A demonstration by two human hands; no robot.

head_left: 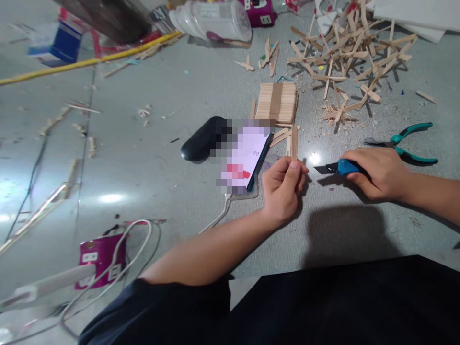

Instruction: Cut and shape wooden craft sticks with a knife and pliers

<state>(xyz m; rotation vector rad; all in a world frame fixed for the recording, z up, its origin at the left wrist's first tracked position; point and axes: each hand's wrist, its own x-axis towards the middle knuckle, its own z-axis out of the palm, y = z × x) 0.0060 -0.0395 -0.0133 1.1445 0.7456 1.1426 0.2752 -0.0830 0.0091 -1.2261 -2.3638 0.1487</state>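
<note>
Upright in my left hand [283, 189] is a flat wooden craft stick [294, 139], pinched near its lower end between thumb and fingers. My right hand [381, 172] grips a blue utility knife [347, 166], its dark blade pointing left toward the left hand but apart from the stick. Just beyond the left hand lie a few loose sticks [279, 138] and a banded bundle of craft sticks [264, 103]. Green-handled pliers [394, 139] rest behind the right hand. A phone [240, 155] with a lit, partly blurred screen lies left of the left hand.
A heap of crossed stick pieces [345, 52] spreads at the back right, with shavings near it. A black oblong case [203, 139] lies by the phone. Purple power socket [102, 261] and white cable [118, 254] sit front left; a clear bottle [215, 20] lies at the back.
</note>
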